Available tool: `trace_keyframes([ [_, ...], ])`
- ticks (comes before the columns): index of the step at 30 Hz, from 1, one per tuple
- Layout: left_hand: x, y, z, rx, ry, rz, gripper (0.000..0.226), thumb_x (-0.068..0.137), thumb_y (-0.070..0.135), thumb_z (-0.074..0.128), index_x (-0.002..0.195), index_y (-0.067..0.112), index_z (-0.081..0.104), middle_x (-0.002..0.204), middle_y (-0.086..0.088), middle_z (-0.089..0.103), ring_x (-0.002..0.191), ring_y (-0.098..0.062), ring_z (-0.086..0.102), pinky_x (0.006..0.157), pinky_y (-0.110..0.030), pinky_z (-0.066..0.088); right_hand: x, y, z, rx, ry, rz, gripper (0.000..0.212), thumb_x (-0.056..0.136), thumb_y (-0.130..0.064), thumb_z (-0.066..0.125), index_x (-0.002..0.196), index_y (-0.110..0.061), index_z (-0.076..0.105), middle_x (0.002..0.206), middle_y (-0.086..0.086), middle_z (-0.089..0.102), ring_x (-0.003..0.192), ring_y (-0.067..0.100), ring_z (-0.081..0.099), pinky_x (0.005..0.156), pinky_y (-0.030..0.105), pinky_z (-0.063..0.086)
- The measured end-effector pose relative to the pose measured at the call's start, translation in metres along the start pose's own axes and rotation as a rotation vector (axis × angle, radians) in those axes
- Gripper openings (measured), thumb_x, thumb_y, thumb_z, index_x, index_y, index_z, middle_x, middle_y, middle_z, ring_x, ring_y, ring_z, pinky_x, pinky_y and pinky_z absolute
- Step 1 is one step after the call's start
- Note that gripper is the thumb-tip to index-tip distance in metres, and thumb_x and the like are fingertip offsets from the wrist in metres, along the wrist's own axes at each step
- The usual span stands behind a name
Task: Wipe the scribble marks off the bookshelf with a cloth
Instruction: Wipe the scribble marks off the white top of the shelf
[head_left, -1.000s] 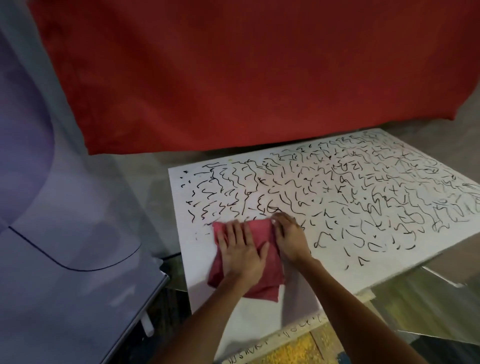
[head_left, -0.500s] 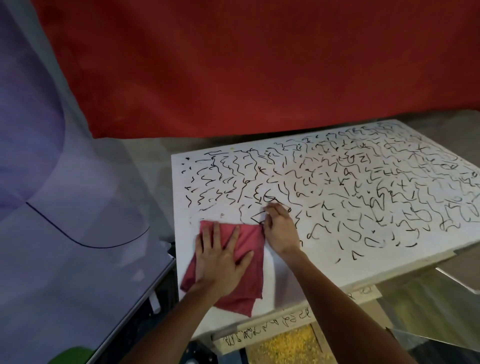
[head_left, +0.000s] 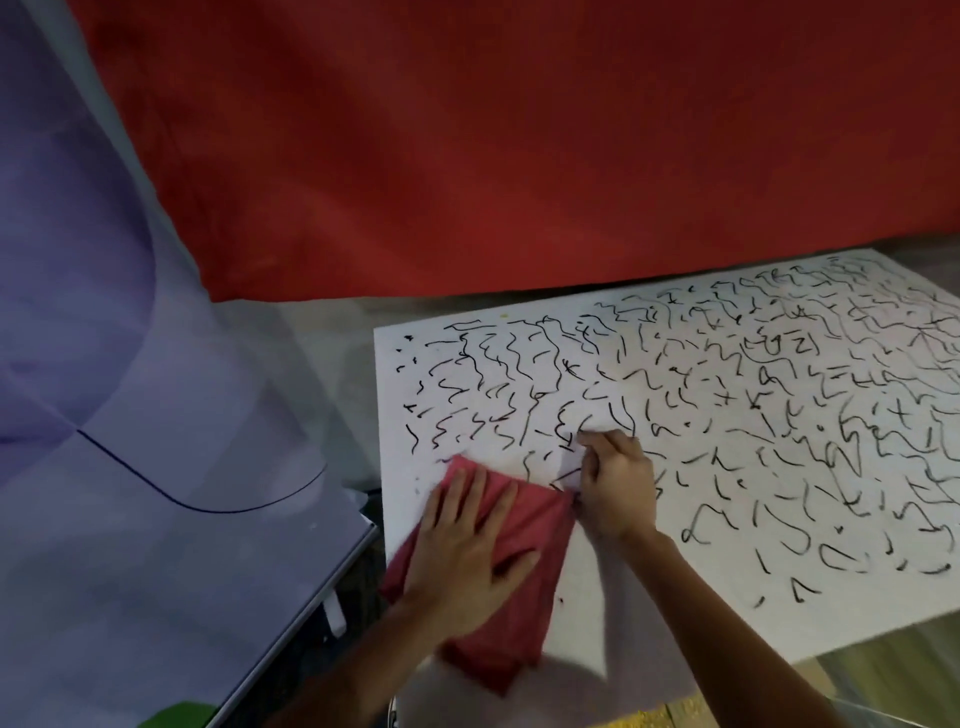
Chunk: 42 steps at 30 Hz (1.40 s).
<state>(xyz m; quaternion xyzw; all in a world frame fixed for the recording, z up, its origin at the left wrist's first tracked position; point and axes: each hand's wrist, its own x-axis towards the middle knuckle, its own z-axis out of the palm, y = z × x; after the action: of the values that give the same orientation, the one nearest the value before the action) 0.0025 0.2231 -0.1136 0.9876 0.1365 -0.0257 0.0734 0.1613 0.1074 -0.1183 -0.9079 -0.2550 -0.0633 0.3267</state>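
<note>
Flat and spread, the left hand (head_left: 467, 551) presses palm down on the red cloth (head_left: 527, 525), its fingers straight and pointing away from the person, so the cloth is pinned under the palm and not gripped. The right hand (head_left: 615, 488) sits just beside it with its fingers loosely bent and its fingertips (head_left: 587, 440) down on the white surface. It holds nothing that shows, though its thumb side touches the cloth's right edge.

The cloth lies crumpled on the near left part of the white bookshelf panel (head_left: 675, 597). Its far corner points up towards the marks, its left side reaches the panel's left edge, and a loose folded tail trails towards the person below the left wrist. The panel lies flat and runs off the right side of the view.

Black scribble marks (head_left: 727, 415) cover most of the panel in short squiggles, dashes and hooks, dense across the far and right parts. Some stand directly beyond both hands, and one stroke shows in the gap between the cloth's corner and the right hand. The strip nearest the person, around and to the right of the cloth, is plain white apart from a few small specks.

A large red fabric sheet (head_left: 519, 156) fills the background beyond the panel. To the left stands a pale lilac surface (head_left: 156, 571) crossed by a thin dark curved line (head_left: 208, 506). A green patch (head_left: 176, 714) shows at the bottom edge, and a yellow patch (head_left: 649, 716) shows below the panel between the forearms.
</note>
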Motion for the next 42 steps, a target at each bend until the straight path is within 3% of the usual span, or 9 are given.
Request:
trace_keyframes([
  [4, 0.043, -0.041, -0.016, 0.037, -0.012, -0.052, 0.099, 0.060, 0.083, -0.028, 0.146, 0.036, -0.012, 0.159, -0.001, -0.013, 0.146, -0.023, -0.017, 0.118, -0.042, -0.010, 0.011, 0.002, 0.009, -0.119, -0.091, -0.051, 0.052, 0.084, -0.035, 0.032, 0.118, -0.011, 0.063, 0.124, 0.012, 0.055, 0.119, 0.031, 0.047, 0.099, 0.046, 0.036],
  [9, 0.105, -0.066, -0.025, 0.093, -0.062, -0.237, 0.078, 0.089, 0.072, 0.005, 0.153, 0.029, -0.005, 0.160, -0.010, -0.008, 0.146, -0.029, -0.016, 0.119, -0.044, -0.007, 0.015, -0.002, 0.007, -0.276, -0.248, -0.020, 0.066, 0.088, -0.043, 0.012, 0.146, -0.022, 0.034, 0.155, 0.006, 0.025, 0.146, 0.023, 0.012, 0.116, 0.037, 0.007],
  [13, 0.064, -0.046, -0.014, 0.031, 0.003, -0.198, 0.095, 0.075, 0.076, -0.018, 0.153, 0.024, -0.002, 0.161, -0.010, -0.002, 0.147, -0.029, -0.010, 0.118, -0.041, -0.009, 0.013, -0.004, 0.006, -0.333, -0.317, 0.001, 0.080, 0.081, -0.050, -0.008, 0.152, -0.024, 0.020, 0.160, 0.003, 0.011, 0.148, 0.021, 0.001, 0.117, 0.036, 0.001],
  [18, 0.013, -0.050, -0.002, -0.008, 0.061, -0.022, 0.082, 0.090, 0.074, 0.003, 0.150, 0.021, 0.016, 0.154, -0.017, 0.028, 0.144, -0.036, 0.021, 0.114, -0.054, 0.023, 0.013, -0.005, 0.008, -0.333, -0.305, 0.014, 0.086, 0.077, -0.054, -0.013, 0.152, -0.025, 0.017, 0.161, 0.002, 0.009, 0.148, 0.021, -0.001, 0.118, 0.037, -0.001],
  [22, 0.072, -0.074, -0.021, 0.056, 0.008, -0.187, 0.097, 0.072, 0.078, -0.010, 0.154, 0.028, 0.001, 0.161, -0.012, 0.001, 0.147, -0.030, -0.006, 0.118, -0.043, -0.001, 0.012, -0.005, 0.008, -0.302, -0.280, 0.015, 0.087, 0.076, -0.055, -0.009, 0.151, -0.024, 0.024, 0.160, 0.003, 0.015, 0.148, 0.023, 0.004, 0.117, 0.038, 0.002],
  [26, 0.100, -0.071, -0.027, 0.118, -0.037, -0.309, 0.083, 0.090, 0.070, 0.003, 0.154, 0.018, -0.004, 0.160, -0.016, -0.003, 0.147, -0.034, -0.007, 0.118, -0.043, -0.005, 0.012, -0.006, 0.007, -0.330, -0.282, 0.009, 0.088, 0.075, -0.054, -0.011, 0.150, -0.024, 0.024, 0.160, 0.003, 0.015, 0.147, 0.022, 0.004, 0.117, 0.038, 0.003],
  [32, 0.013, -0.026, -0.012, 0.053, 0.005, -0.205, 0.113, 0.055, 0.073, -0.042, 0.150, 0.018, -0.014, 0.159, -0.014, -0.012, 0.146, -0.032, -0.016, 0.113, -0.041, -0.017, 0.012, -0.009, 0.005, -0.336, -0.323, 0.034, 0.073, 0.085, -0.047, 0.000, 0.152, -0.024, 0.017, 0.161, 0.002, 0.008, 0.148, 0.020, -0.001, 0.117, 0.037, -0.002],
  [36, 0.016, -0.034, -0.017, 0.068, -0.020, -0.189, 0.114, 0.057, 0.079, -0.035, 0.153, 0.023, -0.008, 0.160, -0.011, -0.009, 0.146, -0.029, -0.014, 0.115, -0.040, -0.013, 0.012, -0.009, 0.003, -0.341, -0.336, 0.037, 0.054, 0.101, -0.040, 0.011, 0.152, -0.025, 0.016, 0.161, 0.001, 0.007, 0.148, 0.020, -0.001, 0.117, 0.037, -0.003],
  [42, 0.075, -0.057, -0.027, 0.072, -0.028, -0.330, 0.080, 0.092, 0.068, 0.014, 0.154, 0.019, 0.002, 0.161, -0.013, 0.001, 0.147, -0.030, -0.004, 0.118, -0.041, -0.004, 0.013, -0.009, 0.004, -0.305, -0.300, 0.031, 0.057, 0.097, -0.042, 0.014, 0.150, -0.024, 0.024, 0.159, 0.002, 0.015, 0.147, 0.021, 0.005, 0.117, 0.038, 0.001],
])
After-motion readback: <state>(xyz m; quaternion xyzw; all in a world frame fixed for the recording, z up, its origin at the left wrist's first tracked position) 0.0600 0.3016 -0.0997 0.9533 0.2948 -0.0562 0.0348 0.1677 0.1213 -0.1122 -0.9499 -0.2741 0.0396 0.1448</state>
